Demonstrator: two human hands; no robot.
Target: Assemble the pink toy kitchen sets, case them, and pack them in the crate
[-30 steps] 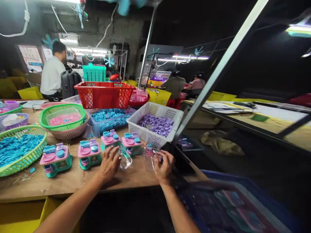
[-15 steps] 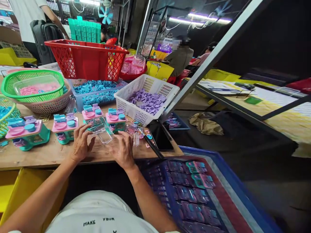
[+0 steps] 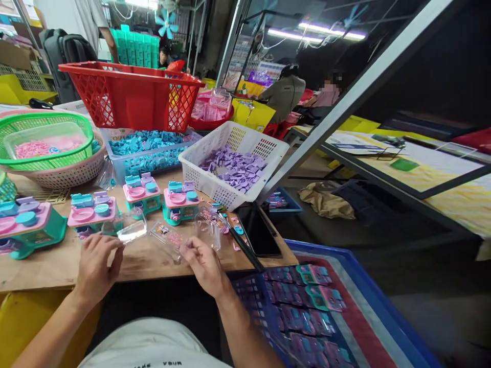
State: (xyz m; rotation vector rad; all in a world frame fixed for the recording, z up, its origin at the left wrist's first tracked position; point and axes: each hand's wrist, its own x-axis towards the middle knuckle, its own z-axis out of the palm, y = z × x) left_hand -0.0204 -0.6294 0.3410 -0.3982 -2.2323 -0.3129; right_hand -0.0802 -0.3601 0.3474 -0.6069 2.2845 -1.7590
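My left hand (image 3: 95, 266) pinches a clear plastic shell (image 3: 130, 230) just above the wooden table (image 3: 141, 260). My right hand (image 3: 205, 266) grips the other end of clear packaging (image 3: 169, 240) with a printed card inside. Right behind both hands stands a row of pink-and-teal toy sets (image 3: 141, 194). A second clear shell (image 3: 209, 225) lies by my right fingers.
A white basket of purple parts (image 3: 233, 163), a blue tray of blue parts (image 3: 149, 148), a red basket (image 3: 130, 94) and green basket (image 3: 42, 138) crowd the back. A black phone (image 3: 261, 232) lies at the table's right edge. A blue crate of packed toys (image 3: 307, 301) sits below right.
The two hands have drawn apart, the left moving left with a clear shell, the right now holding the carded packaging. The camera tilted down from the room to the table.
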